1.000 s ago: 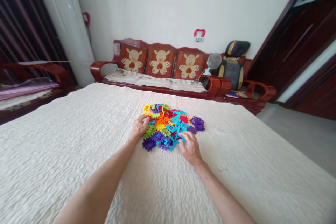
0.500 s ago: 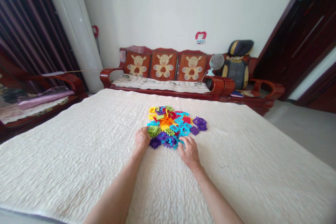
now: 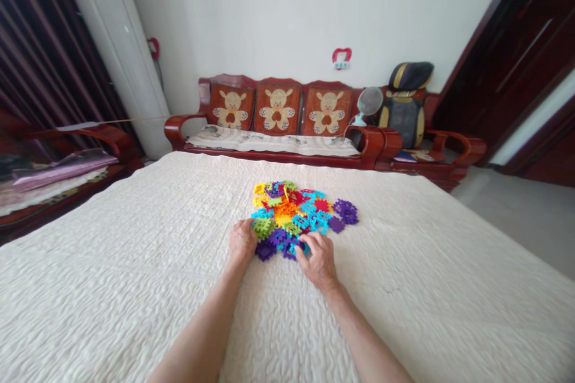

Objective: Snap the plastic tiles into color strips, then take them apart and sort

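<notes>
A heap of colourful plastic interlocking building pieces with notched edges lies on the quilted cover. My left hand (image 3: 243, 242) rests at the heap's left side, its bent fingers against a green piece (image 3: 264, 228) and close to a dark purple piece (image 3: 266, 250). Its fingertips are partly hidden, and I see nothing held. At the near right edge, my right hand (image 3: 320, 259) has its thumb and fingers apart, touching a purple piece (image 3: 290, 249) with blue beside it. Orange pieces (image 3: 286, 208) fill the middle. A purple ring-like piece (image 3: 345, 211) lies at the far right of the heap.
The cream quilted cover (image 3: 135, 263) spreads over the wide surface around the heap. Beyond its far edge stands a wooden sofa (image 3: 269, 158) with bear cushions (image 3: 277, 109). A small fan (image 3: 370, 102) and a chair with a massage cushion (image 3: 401, 118) are at the right.
My right hand has moved slightly left and over the near blue and purple pieces, covering part of them. My left hand stays by the green piece. The camera view has shifted a little.
</notes>
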A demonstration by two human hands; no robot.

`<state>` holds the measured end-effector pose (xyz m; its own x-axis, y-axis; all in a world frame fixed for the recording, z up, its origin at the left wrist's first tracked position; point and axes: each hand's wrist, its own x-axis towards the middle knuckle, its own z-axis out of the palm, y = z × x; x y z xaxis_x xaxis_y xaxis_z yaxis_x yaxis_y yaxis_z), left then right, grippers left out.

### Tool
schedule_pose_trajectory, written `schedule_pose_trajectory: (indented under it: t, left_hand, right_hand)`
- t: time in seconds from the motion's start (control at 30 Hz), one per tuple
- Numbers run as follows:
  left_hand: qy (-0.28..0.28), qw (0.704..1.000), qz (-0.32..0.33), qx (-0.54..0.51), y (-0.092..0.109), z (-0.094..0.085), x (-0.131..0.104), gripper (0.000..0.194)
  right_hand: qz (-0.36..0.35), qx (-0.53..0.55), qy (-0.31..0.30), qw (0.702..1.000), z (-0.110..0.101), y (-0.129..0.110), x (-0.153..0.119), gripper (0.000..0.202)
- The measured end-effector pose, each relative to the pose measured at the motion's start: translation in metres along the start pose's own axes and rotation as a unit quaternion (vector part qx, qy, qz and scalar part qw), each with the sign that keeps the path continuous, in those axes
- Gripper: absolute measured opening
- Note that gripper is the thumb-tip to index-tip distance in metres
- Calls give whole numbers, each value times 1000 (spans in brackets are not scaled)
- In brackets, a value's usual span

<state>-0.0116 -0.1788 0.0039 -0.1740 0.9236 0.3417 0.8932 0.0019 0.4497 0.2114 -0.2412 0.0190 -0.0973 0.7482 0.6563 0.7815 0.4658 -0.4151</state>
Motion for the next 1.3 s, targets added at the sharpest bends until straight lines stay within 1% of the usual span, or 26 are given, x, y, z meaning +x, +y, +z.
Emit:
schedule_pose_trajectory:
  t: [0.1,0.17,0.27,0.33,0.37,0.43,0.5,0.57,0.6,0.63,0.7,0.73,0.8,0.87,0.97,1.07,1.17,1.3]
  left_hand:
    - [4,1000,6,4,-1,1,0,38]
    - [8,1000,10,6,-2,2,0,38]
    - [13,1000,17,8,-3,3,0,37]
    - [16,1000,21,9,-3,2,-1,37]
    - [19,1000,22,8,-3,2,-1,37]
    - [24,999,24,5,-3,2,-1,37]
    - [26,999,24,2,-3,2,-1,37]
    - [24,999,25,1,-4,3,-1,37]
    - [23,999,26,2,-4,3,0,38]
    - [22,999,27,2,-4,3,0,38]
    - [23,999,30,1,-5,3,0,38]
    - [24,999,31,1,-5,3,0,38]
    - [26,999,31,0,-4,3,0,38]
    - [26,999,31,1,-5,3,0,38]
    - [27,999,34,2,-5,3,0,38]
    - [28,999,35,3,-5,4,0,38]
    - [27,999,32,6,-5,5,0,37]
    - [21,999,28,13,-4,4,0,37]
  right_hand:
    - [1,57,-3,998,-5,-3,-2,10]
    - [19,121,-18,992,-11,-5,-2,9]
    - [92,236,-40,967,-16,-3,2,13]
    - [156,293,-30,943,-18,5,4,19]
    - [186,309,-12,933,-19,12,6,22]
    - [239,309,48,919,-22,33,7,30]
    - [279,263,119,916,-27,59,8,34]
    - [304,181,177,918,-34,85,7,36]
    - [305,130,193,924,-37,95,6,37]
    - [291,77,207,931,-39,103,5,38]
    - [233,-7,216,948,-40,111,3,36]
    - [193,-33,211,958,-39,112,3,35]
    - [125,-61,178,974,-34,107,4,32]
    - [94,-89,133,983,-29,102,7,30]
    - [102,-157,77,979,-24,100,15,32]
    - [118,-198,38,972,-23,105,20,37]
    - [106,-199,21,974,-23,109,20,34]
    - [88,-204,23,975,-22,111,17,27]
